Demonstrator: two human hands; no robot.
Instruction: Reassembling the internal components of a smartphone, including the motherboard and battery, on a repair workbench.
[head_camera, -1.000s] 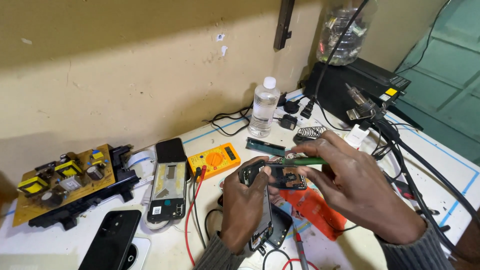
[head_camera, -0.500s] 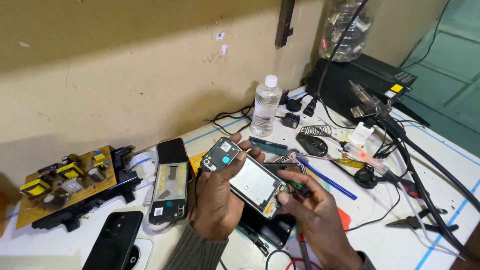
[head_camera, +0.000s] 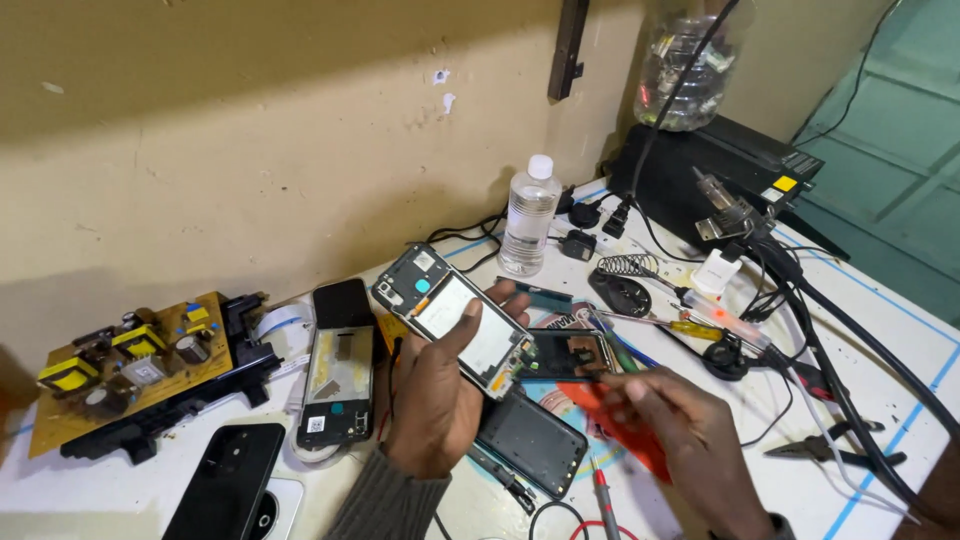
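Workbench seen from above, read from left to right. At far left a circuit board (head_camera: 130, 360) with yellow-wrapped coils rests on a black frame. Below it a black phone (head_camera: 225, 483) lies face down, and just beside that an opened phone (head_camera: 337, 375) lies flat with its insides exposed. At centre the left hand (head_camera: 435, 400) holds a bare phone frame (head_camera: 455, 320) tilted above the table, thumb across its pale inner face and fingers (head_camera: 515, 300) curled around the far edge, so the hand is clamped on the frame. Under it lies a dark back cover (head_camera: 530, 440). Just right of the frame a small dark panel (head_camera: 570, 352) sits above the table, and the right hand (head_camera: 680, 430) reaches toward it over a red mat (head_camera: 620, 420); its fingers are drawn together, but whether they grip the panel or only touch it cannot be told. Behind stand a clear water bottle (head_camera: 528, 215) and, at right, a black box (head_camera: 720, 180) with cables (head_camera: 850, 330) trailing forward past pliers (head_camera: 840, 450).

Risks, as a judgement: the frame is held one-handed by its edges, so a slip could drop it onto the cover or the tools below; the bottle stands near exposed electronics, and a knock from a cable or sleeve could tip it.

The right fingertips are blurred, the lower part of the frame is masked by the left hand, and the black phone and the right forearm are cut off by the picture edge.
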